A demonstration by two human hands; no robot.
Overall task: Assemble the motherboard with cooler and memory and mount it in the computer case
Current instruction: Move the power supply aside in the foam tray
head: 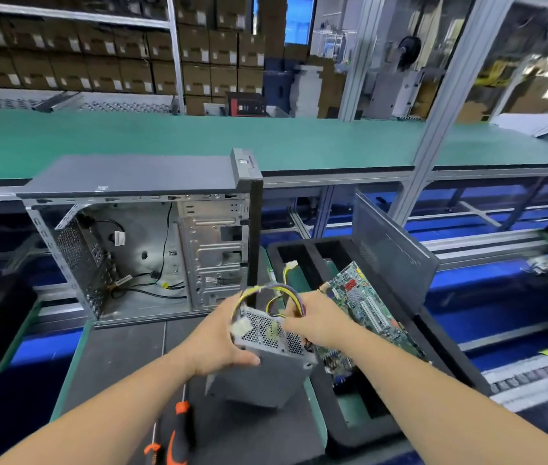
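Green matting covers the long workbench (pixel 198 139) that runs across the far side, with shelves of brown cardboard boxes (pixel 98 55) behind it. Nearer, an upright computer case (pixel 138 243) stands on a dark mat (pixel 121 357) with its side open toward the camera; inside it show bare metal walls, a drive cage on the right and loose black cables along the floor. Leaning upright at the right is the grey side panel (pixel 393 256), which stands at the far edge of a black foam tray (pixel 343 427). The green motherboard (pixel 366 303) lies tilted in that tray, to the right of the case and apart from it, partly hidden behind the right forearm.

Between case and tray, just above the mat, both hands hold a grey metal power supply (pixel 269 370) with a perforated top. The left hand (pixel 218 340) grips its left side, thumb curled over the near edge. The right hand (pixel 319 322) closes round the bundle of yellow, black and purple wires (pixel 279 293) that rises from the unit's top; a white connector (pixel 240 327) hangs by the left fingers.

At the bottom edge an orange-and-black screwdriver (pixel 178 431) lies on the mat, beside the left forearm.
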